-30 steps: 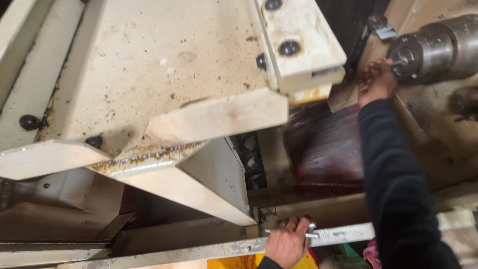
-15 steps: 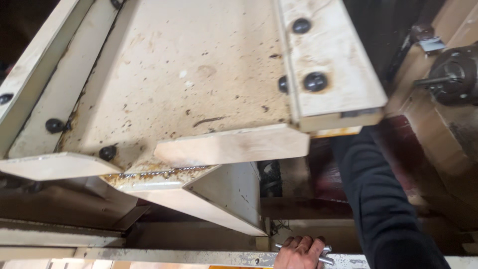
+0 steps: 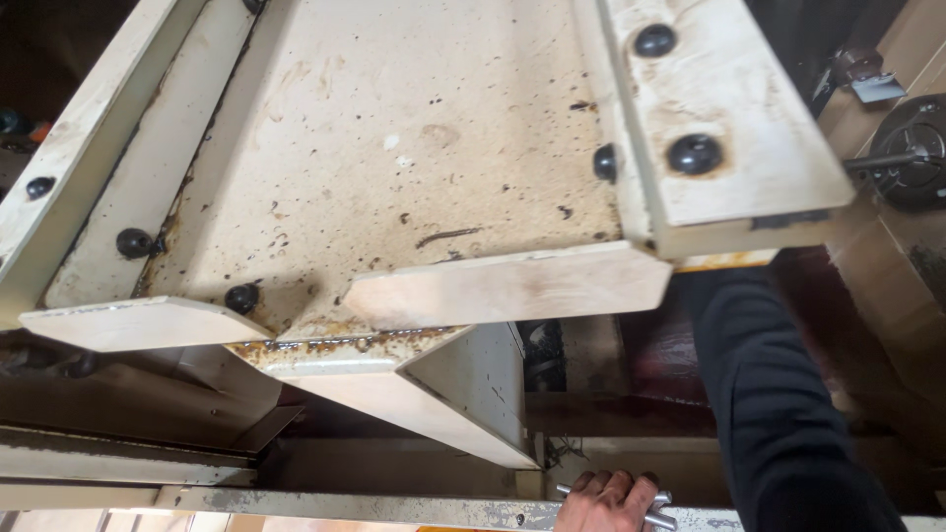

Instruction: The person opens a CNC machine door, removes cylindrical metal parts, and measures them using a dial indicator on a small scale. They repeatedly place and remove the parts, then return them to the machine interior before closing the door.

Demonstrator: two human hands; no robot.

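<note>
My left hand [image 3: 608,498] is at the bottom edge, fingers curled over a small metal handle [image 3: 658,508] on a worn cream rail [image 3: 374,506]. My right arm in a black sleeve [image 3: 778,414] reaches up from the lower right and passes behind a large cream-painted machine cover [image 3: 424,167]. That cover hides my right hand. A dark round chuck [image 3: 912,163] with a thin steel rod sticking out sits at the right edge, above the sleeve.
The stained cover carries black bolt heads [image 3: 695,153] and two angled flaps [image 3: 512,286] along its lower edge. Below it are a rusty ledge [image 3: 345,347], a cream triangular bracket [image 3: 463,394] and a dark red-brown machine bed [image 3: 670,355].
The view has shifted, so the cover fills more of it and the chuck sits at the right edge. My right hand, seen at the chuck earlier, is now hidden. My left hand stays on the handle.
</note>
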